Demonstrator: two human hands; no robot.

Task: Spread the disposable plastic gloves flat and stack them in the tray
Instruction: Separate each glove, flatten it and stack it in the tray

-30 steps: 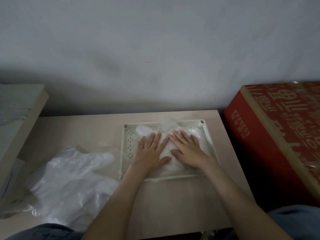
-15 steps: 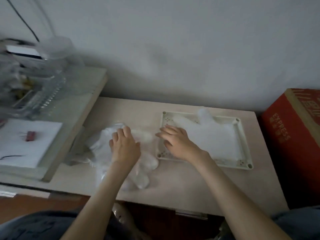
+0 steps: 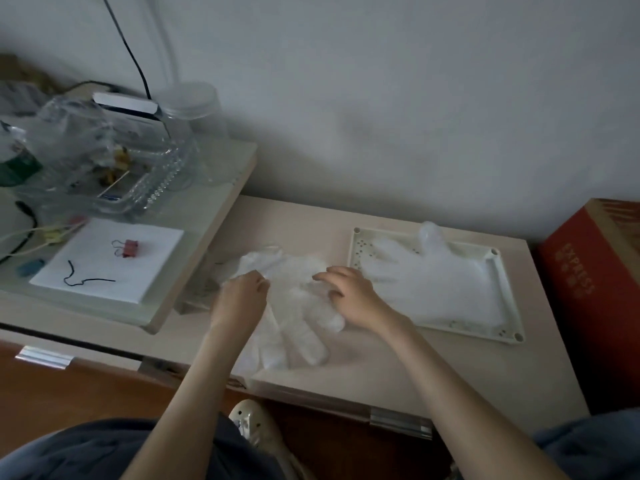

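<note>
a: a second ago we had both palms flat in the white perforated plastic tray, right of centre. what's different?
b: we've left one clear plastic glove spread flat there. now our left hand and right hand, fingers curled, each pinch the crumpled pile of clear gloves mid-frame on the pale table
a: so one's stacked, and we judge the next is ready to pull free

The left hand hides part of the loose gloves.
</note>
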